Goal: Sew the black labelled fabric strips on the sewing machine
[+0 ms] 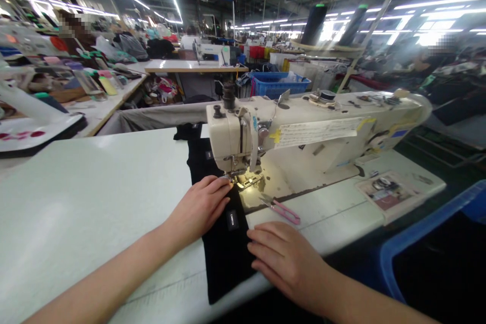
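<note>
A long black fabric piece (224,263) with a small dark label (232,220) lies under the needle area of a cream sewing machine (319,134). My left hand (207,205) rests on this cloth, its fingers stretched towards the lit presser foot (236,178). Its thumb is hidden. Along the cloth's right edge lies my right hand (284,258), fingers extended and slightly apart, the tips touching the edge. Beyond the needle, more black fabric (201,154) with another label spreads over the table. Pink-handled thread snips (283,210) lie right of the cloth.
The pale table (94,197) extends left. A printed card (389,191) lies on its right end. At lower right stands a blue bin (395,248) with dark contents. Behind the machine are a blue basket (279,81), thread cones (314,25) and another sewing table (190,67).
</note>
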`<control>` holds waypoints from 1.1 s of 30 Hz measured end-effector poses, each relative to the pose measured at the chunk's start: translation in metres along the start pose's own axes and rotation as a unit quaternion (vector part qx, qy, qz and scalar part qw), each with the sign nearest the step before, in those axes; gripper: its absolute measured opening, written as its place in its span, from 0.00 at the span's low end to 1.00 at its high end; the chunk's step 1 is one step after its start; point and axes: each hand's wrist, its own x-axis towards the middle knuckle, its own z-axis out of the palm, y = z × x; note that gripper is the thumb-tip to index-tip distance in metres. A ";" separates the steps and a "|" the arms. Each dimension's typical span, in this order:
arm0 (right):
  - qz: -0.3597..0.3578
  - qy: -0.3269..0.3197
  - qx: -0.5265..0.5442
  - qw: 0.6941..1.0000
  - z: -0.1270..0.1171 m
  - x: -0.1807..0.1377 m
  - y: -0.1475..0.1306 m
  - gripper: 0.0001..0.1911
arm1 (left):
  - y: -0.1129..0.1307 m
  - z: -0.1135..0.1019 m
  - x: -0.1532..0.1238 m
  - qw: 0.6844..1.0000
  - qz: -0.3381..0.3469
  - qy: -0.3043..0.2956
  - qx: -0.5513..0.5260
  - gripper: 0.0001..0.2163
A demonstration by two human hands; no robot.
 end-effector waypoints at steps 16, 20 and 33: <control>-0.039 -0.003 0.012 0.999 -0.004 -0.004 -0.007 0.09 | -0.006 0.000 0.001 0.999 0.006 -0.013 0.032 0.16; -0.035 -0.013 0.007 0.999 -0.003 -0.004 -0.006 0.09 | 0.015 -0.007 -0.013 0.997 0.054 0.020 0.045 0.15; -0.032 -0.039 -0.006 0.999 0.000 -0.002 -0.001 0.11 | 0.074 -0.025 -0.052 0.982 0.187 -0.010 -0.022 0.16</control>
